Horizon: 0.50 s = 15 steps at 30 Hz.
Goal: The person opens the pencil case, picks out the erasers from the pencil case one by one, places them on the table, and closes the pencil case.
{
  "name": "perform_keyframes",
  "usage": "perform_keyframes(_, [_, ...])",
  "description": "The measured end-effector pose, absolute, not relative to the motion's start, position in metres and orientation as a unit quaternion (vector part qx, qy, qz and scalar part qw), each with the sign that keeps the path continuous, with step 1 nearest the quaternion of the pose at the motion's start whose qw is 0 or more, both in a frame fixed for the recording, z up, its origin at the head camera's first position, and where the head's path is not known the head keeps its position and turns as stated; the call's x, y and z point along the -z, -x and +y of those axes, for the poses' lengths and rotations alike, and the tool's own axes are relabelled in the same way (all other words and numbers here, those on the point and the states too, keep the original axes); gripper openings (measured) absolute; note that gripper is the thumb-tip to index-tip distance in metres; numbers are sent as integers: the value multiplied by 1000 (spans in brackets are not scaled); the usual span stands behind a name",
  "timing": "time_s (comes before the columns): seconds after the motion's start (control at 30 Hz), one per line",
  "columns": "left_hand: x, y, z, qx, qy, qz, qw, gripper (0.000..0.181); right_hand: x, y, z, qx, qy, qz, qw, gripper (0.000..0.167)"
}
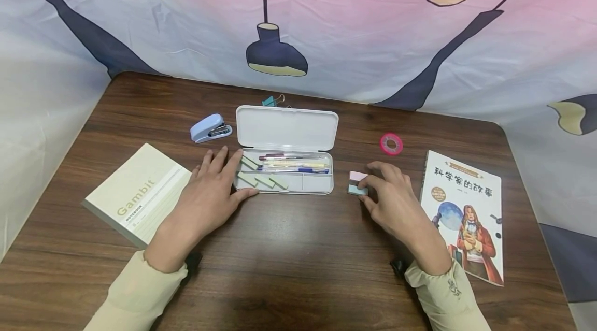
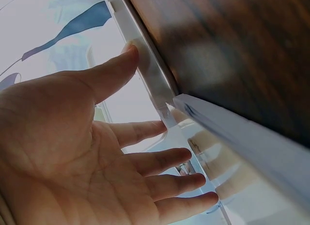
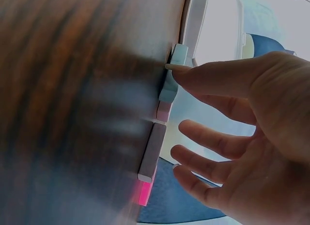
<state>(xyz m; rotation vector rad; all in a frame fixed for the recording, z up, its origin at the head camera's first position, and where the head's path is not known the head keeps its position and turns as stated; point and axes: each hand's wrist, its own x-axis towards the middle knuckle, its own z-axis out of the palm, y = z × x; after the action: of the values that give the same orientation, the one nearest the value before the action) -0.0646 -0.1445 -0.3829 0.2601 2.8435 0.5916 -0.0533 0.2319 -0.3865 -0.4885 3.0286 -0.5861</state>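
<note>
My left hand (image 1: 207, 193) lies with its fingers stretched out along the left end of an open white pencil case (image 1: 318, 183); its thumb touches the near rim. Inside the case are several pens (image 1: 298, 165) and several pale green blocks (image 1: 265, 181). To the right of the case, thumb and index finger of my right hand (image 1: 392, 199) pinch a blue-green block (image 1: 355, 190) at the table surface. Beyond it lie a grey block (image 3: 152, 152) and a light pink block (image 1: 358, 176). The index fingertip is hidden behind the thumb in the right wrist view.
A light blue stapler (image 1: 207, 128) and a teal binder clip (image 1: 269, 101) sit behind and left. At left lies a cream notebook (image 1: 140, 186); at right, a book with a picture cover (image 1: 466, 217). A pink ring-shaped roll (image 1: 383, 149) lies behind the right hand.
</note>
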Motion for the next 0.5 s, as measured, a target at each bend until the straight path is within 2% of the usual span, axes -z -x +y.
perform_keyframes(0.2, [406, 68, -154, -210, -93, 969, 89, 92, 387, 54, 230, 188, 155, 970, 11, 12])
perform_keyframes(0.5, [398, 67, -151, -206, -93, 969, 98, 92, 385, 54, 229, 188, 148, 971, 23, 10])
